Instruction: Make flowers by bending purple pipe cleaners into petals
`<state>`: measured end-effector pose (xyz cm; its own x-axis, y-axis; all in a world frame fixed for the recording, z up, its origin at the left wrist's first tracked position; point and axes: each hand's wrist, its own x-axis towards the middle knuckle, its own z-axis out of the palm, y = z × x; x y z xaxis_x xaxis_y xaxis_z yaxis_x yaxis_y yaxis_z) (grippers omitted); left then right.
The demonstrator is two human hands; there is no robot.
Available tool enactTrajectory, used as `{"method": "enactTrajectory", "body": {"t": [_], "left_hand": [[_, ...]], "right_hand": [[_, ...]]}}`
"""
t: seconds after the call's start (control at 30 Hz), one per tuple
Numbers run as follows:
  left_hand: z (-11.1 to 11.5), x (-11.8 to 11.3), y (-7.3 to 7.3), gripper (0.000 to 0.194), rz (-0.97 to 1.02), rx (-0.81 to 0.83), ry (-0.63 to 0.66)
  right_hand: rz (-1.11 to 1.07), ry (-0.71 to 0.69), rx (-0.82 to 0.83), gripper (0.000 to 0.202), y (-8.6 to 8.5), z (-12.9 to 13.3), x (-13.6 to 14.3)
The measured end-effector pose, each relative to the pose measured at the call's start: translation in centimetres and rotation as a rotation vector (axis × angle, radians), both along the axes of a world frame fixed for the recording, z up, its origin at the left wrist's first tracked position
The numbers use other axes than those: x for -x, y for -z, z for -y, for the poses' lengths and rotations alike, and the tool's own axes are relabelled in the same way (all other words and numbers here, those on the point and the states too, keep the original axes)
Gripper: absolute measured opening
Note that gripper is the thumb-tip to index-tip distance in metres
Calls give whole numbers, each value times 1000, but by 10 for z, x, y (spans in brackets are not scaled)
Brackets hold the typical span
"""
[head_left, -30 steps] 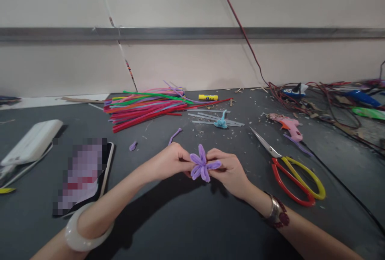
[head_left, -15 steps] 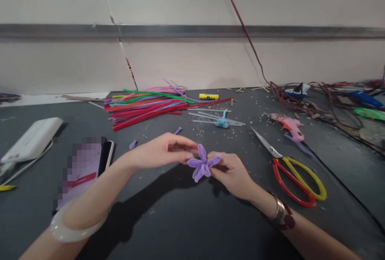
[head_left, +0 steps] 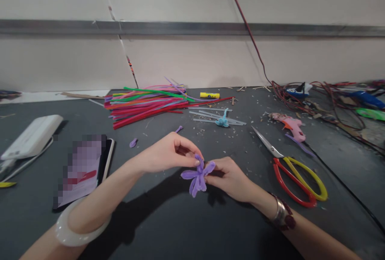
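Observation:
A purple fuzzy flower shape (head_left: 197,178) with several looped petals is held between my two hands above the dark table. My left hand (head_left: 168,152) pinches its upper petal between thumb and fingertips. From the right, my right hand (head_left: 228,178) grips the flower near its centre, behind the petals; the fingertips there are partly hidden. Two small purple pieces lie beyond my left hand, a rounded one (head_left: 133,143) and a thin one (head_left: 179,129). A light blue fuzzy piece (head_left: 222,120) rests on pale translucent sticks (head_left: 200,120) farther back.
Scissors (head_left: 282,158) with red and yellow handles and a pink glue gun (head_left: 291,125) lie to the right. A colourful bundle of fuzzy stems (head_left: 147,107) and a yellow tube (head_left: 209,95) are at the back. Left are a phone (head_left: 81,176) and a white power bank (head_left: 33,136). Cables (head_left: 327,103) tangle at back right.
My left fingertips have closed on the upper petal, where before they were beside the flower. The flower has moved slightly down and left and tilted. My right hand has shifted slightly down.

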<state>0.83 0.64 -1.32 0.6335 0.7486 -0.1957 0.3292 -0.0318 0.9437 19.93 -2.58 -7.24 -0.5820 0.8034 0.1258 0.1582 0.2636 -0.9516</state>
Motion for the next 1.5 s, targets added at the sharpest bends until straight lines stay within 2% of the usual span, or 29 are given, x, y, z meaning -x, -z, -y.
{"method": "enactTrajectory", "body": {"t": [0.27, 0.43, 0.6, 0.67, 0.73, 0.8, 0.87, 0.97, 1.03, 1.1, 1.17, 1.27, 1.37, 1.5], "left_hand": [[1, 4, -7, 16, -77, -90, 58], [5, 2, -12, 15, -114, -122, 73], [5, -4, -3, 15, -76, 28, 94], [3, -5, 4, 18, -30, 90, 80], [-1, -3, 7, 23, -5, 68, 27], [-3, 1, 5, 23, -21, -38, -50], [-3, 5, -3, 20, -75, -177, -111], [8, 5, -19, 18, -170, -413, -126], [20, 0, -24, 16, -208, -623, -107], [33, -7, -21, 19, -241, -873, -115], [43, -14, -12, 16, -263, -1091, -109], [49, -22, 2, 17, -278, -1317, -82], [47, -25, 5, 21, -311, -1453, -35], [42, -22, 0, 27, -417, -1530, 93]], "right_hand": [[-84, -58, 134, 14, -6, 0, 1], [-85, -84, 130, 12, -3, 0, 1], [-68, -100, 52, 8, -2, 2, 3], [-59, -72, 12, 5, -3, 2, 3], [-55, -7, -19, 3, -3, 1, 3], [-58, 86, -51, 3, -4, 0, 2], [-65, 189, -89, 5, -3, -2, 1], [-79, 315, -142, 6, 0, -5, -1], [-84, 364, -168, 7, 2, -6, -2], [-91, 385, -186, 8, 4, -6, -2], [-96, 391, -202, 9, 4, -6, -2], [-113, 395, -217, 11, 3, -5, -2], [-127, 388, -221, 12, 3, -6, -2], [-112, 389, -251, 10, 5, -7, -4]]}}
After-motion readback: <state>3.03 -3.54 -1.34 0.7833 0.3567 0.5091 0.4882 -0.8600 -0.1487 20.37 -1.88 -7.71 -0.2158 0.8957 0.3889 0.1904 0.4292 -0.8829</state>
